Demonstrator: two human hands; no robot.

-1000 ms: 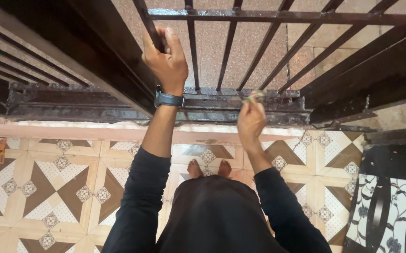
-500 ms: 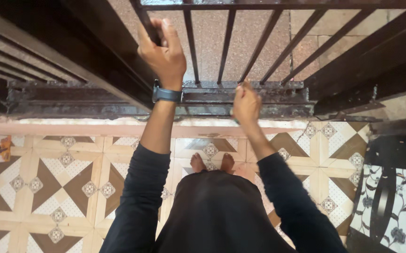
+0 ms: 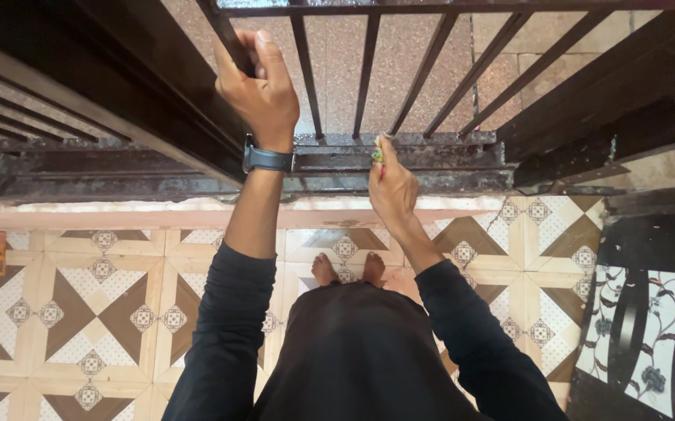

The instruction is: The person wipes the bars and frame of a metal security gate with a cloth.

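I look straight down at a dark metal gate (image 3: 369, 70) with vertical bars. My left hand (image 3: 258, 86) is wrapped around one of its bars near the left side; a dark watch (image 3: 267, 159) sits on that wrist. My right hand (image 3: 390, 187) is raised to the gate's lower rail (image 3: 431, 152) and pinches a small greenish and red object (image 3: 379, 150) against it. What the small object is cannot be told. Both arms wear dark sleeves.
My bare feet (image 3: 347, 270) stand on brown-and-cream patterned floor tiles (image 3: 96, 304). A rusty metal track (image 3: 119, 183) runs along the threshold. Speckled paving (image 3: 337, 78) lies beyond the bars. Dark floral tiles (image 3: 649, 343) are at the lower right.
My right hand has shifted left along the lower rail with the small object. My left hand keeps its grip on the same bar. The view drifted slightly.
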